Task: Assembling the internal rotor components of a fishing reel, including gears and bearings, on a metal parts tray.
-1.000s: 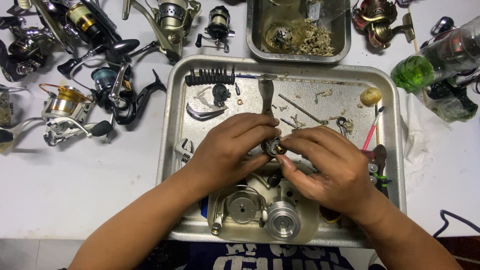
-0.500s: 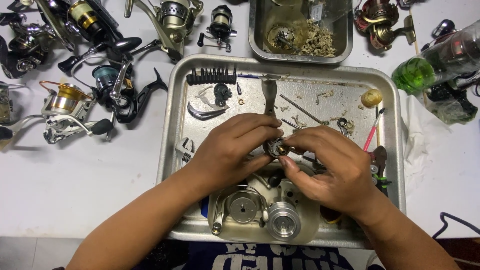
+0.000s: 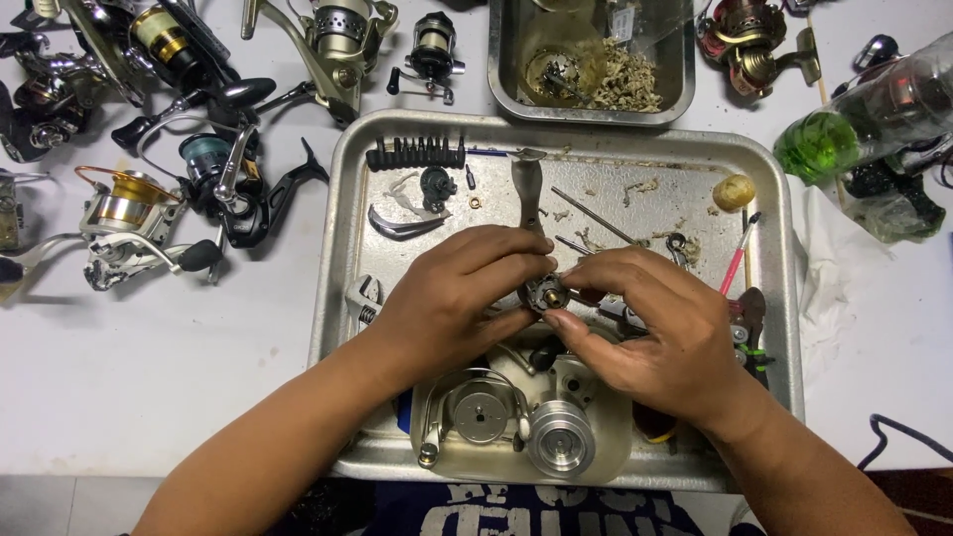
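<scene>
reels [image 3: 149, 213]: loose on white table, left of tray
left hand [image 3: 452, 298]: fingertips closed on small round metal part
part [image 3: 547, 294]: above steel tray [image 3: 342, 199], between both hands; likely light, rigid, greasy-slick, so best pinched by its rim
right hand [image 3: 650, 333]: thumb and forefinger clamped on part's other side

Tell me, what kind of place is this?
Probably a fishing-reel repair bench: reels lie about the table, a metal tray holds a bit set and loose parts, and both hands grip a small reel part.
</scene>
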